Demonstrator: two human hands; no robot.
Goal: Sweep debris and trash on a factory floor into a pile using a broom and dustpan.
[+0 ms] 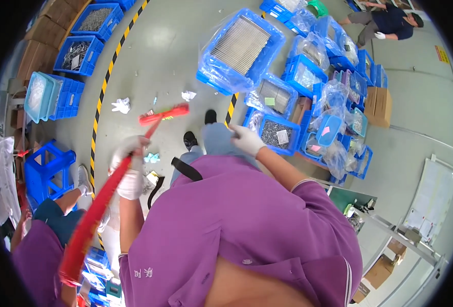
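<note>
My left hand [126, 162], in a white glove, is wrapped round the red handle of a broom [97, 210]. The handle slants from the lower left up to a red broom head [164, 114] with a yellow-green strip, which rests on the floor ahead of my feet. In a white glove too, my right hand [246, 140] is held out at my right side with loosely bent fingers and no visible object in it. It is nearest to a blue bin of small metal parts [277, 134]. Crumpled white scraps [121, 105] and a pale blue-green scrap [152, 158] lie near the broom.
Plastic-wrapped blue crates [241, 46] crowd the right side; more bins [78, 53] line the left beyond black-yellow floor tape [102, 100]. A blue stool [47, 169] and a person in purple [39, 256] are close at left. Another person [390, 23] is far right.
</note>
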